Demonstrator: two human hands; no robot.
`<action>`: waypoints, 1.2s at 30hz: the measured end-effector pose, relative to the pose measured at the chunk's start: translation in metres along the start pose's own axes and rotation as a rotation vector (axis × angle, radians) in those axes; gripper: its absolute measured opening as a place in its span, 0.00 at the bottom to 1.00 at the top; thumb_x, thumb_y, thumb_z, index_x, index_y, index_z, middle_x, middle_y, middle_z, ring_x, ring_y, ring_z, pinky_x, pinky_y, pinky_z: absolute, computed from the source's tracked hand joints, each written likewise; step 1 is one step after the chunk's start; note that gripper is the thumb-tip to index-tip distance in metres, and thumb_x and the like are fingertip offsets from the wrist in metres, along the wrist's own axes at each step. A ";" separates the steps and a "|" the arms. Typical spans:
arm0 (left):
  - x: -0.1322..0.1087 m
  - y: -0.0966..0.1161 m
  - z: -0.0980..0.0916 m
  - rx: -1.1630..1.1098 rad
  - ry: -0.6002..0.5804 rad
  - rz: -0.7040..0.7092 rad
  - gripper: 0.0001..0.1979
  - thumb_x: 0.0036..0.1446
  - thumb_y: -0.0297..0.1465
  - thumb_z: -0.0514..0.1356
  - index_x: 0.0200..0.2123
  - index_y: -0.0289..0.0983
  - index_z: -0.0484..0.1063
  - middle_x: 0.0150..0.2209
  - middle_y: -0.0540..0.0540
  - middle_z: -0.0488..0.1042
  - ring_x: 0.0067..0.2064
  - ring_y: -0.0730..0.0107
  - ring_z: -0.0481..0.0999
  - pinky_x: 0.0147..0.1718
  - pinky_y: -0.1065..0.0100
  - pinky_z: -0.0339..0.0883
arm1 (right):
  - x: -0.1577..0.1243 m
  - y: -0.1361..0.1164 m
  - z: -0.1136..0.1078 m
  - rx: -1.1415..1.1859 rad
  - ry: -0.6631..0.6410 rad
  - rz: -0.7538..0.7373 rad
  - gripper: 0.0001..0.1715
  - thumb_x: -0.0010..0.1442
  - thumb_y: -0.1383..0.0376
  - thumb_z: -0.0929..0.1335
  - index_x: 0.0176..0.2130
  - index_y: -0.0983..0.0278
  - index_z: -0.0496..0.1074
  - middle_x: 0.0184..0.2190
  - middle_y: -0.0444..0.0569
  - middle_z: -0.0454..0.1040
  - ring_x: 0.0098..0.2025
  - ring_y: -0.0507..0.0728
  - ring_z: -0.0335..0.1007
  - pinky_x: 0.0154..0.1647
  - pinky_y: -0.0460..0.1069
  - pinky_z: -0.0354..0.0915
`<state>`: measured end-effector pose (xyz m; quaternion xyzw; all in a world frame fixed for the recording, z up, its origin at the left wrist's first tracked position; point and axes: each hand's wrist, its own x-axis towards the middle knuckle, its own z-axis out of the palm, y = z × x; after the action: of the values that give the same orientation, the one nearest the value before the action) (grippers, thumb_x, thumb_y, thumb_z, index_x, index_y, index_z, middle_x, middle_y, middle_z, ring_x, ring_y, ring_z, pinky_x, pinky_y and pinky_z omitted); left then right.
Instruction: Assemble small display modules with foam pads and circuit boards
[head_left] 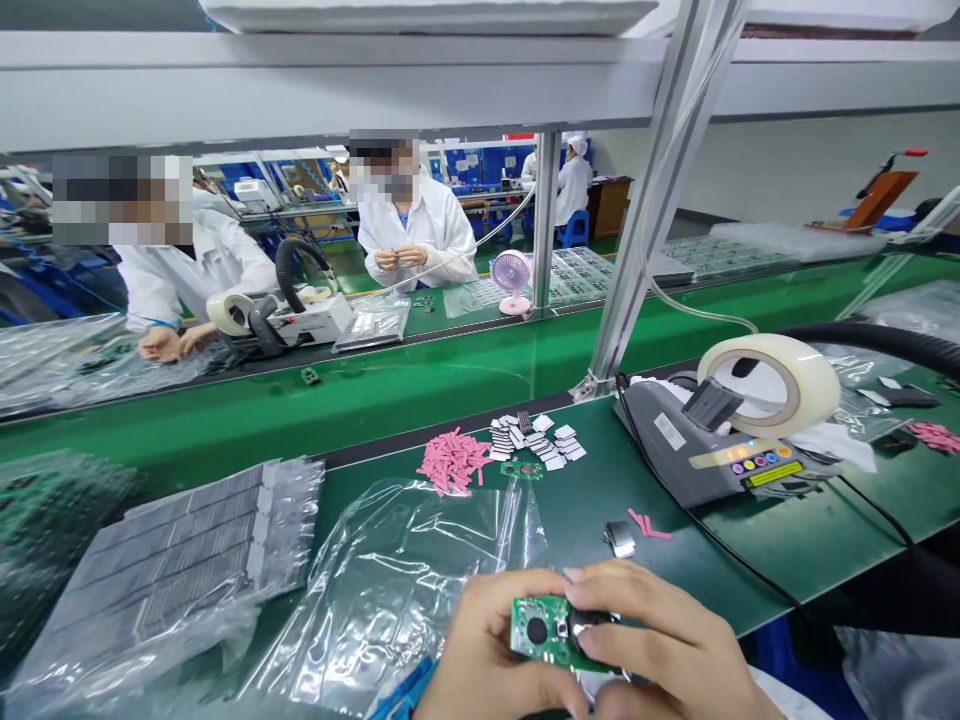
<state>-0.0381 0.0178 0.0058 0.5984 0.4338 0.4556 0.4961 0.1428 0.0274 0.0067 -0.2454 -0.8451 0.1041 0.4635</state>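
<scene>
A small green circuit board (527,640) with round black parts is held between both hands, near the bottom of the head view. My left hand (476,640) grips it from the left, the thumb along its lower edge. From the right, my right hand (664,635) closes on the board, its fingertips pressing on a dark round part. Part of the board's right side is hidden by those fingers. Beyond the hands lie a small silvery piece (620,538) and a few pink strips (649,524). A clear plastic bag (405,550) lies just left of them.
Farther back are a pile of pink strips (453,460), white-and-black pads (536,440) and another circuit board (521,469). A tape dispenser (675,465) with a large roll stands at right. Bagged trays (180,550) lie left. Co-workers (412,230) sit across the green conveyor (450,370).
</scene>
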 end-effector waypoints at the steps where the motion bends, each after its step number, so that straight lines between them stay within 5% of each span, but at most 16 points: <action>1: -0.001 0.000 0.000 0.062 0.005 0.009 0.24 0.29 0.44 0.72 0.34 0.42 0.78 0.28 0.49 0.81 0.28 0.67 0.77 0.29 0.72 0.70 | -0.002 0.000 -0.001 -0.015 0.007 0.016 0.10 0.64 0.62 0.63 0.38 0.66 0.70 0.38 0.53 0.79 0.45 0.52 0.74 0.48 0.44 0.70; 7: -0.004 0.004 -0.002 0.250 -0.096 0.107 0.15 0.46 0.40 0.66 0.40 0.46 0.76 0.33 0.49 0.83 0.33 0.66 0.80 0.34 0.70 0.71 | -0.003 -0.009 -0.007 -0.062 0.026 0.064 0.07 0.62 0.68 0.65 0.37 0.64 0.73 0.37 0.53 0.78 0.41 0.53 0.75 0.39 0.45 0.73; 15: -0.001 0.004 -0.006 0.146 -0.121 0.095 0.16 0.41 0.37 0.70 0.36 0.41 0.76 0.26 0.50 0.82 0.26 0.71 0.79 0.27 0.75 0.69 | 0.008 -0.011 -0.004 -0.043 0.000 0.064 0.06 0.61 0.69 0.65 0.36 0.65 0.74 0.35 0.54 0.79 0.39 0.55 0.75 0.39 0.50 0.74; 21: -0.001 -0.002 -0.004 0.101 -0.153 -0.025 0.14 0.38 0.32 0.71 0.31 0.39 0.74 0.26 0.51 0.79 0.27 0.71 0.75 0.28 0.73 0.66 | 0.003 -0.014 -0.002 -0.037 -0.024 0.093 0.08 0.63 0.66 0.64 0.38 0.66 0.73 0.36 0.55 0.79 0.42 0.54 0.76 0.43 0.49 0.74; 27: 0.000 -0.011 0.000 -0.295 -0.225 -0.234 0.22 0.41 0.26 0.70 0.38 0.42 0.62 0.28 0.55 0.74 0.29 0.76 0.73 0.30 0.74 0.64 | 0.005 -0.004 0.001 0.001 0.024 0.039 0.11 0.64 0.69 0.62 0.37 0.66 0.73 0.34 0.53 0.80 0.40 0.52 0.77 0.44 0.47 0.73; 33: 0.010 -0.010 -0.010 -0.561 -0.404 -0.315 0.39 0.37 0.44 0.70 0.52 0.43 0.60 0.40 0.48 0.74 0.42 0.68 0.74 0.42 0.67 0.63 | -0.005 0.009 -0.005 -0.082 -0.018 0.030 0.09 0.63 0.69 0.63 0.44 0.65 0.70 0.37 0.49 0.79 0.44 0.50 0.75 0.48 0.44 0.70; 36: 0.020 -0.008 -0.007 -0.477 -0.361 -0.463 0.29 0.43 0.44 0.67 0.47 0.39 0.66 0.34 0.50 0.74 0.36 0.73 0.73 0.37 0.69 0.63 | -0.005 0.015 -0.003 -0.179 -0.103 -0.009 0.20 0.66 0.68 0.60 0.57 0.64 0.59 0.38 0.47 0.79 0.43 0.48 0.75 0.48 0.41 0.69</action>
<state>-0.0414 0.0402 0.0004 0.4229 0.3450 0.3066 0.7799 0.1528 0.0371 -0.0013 -0.2763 -0.8747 0.0387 0.3964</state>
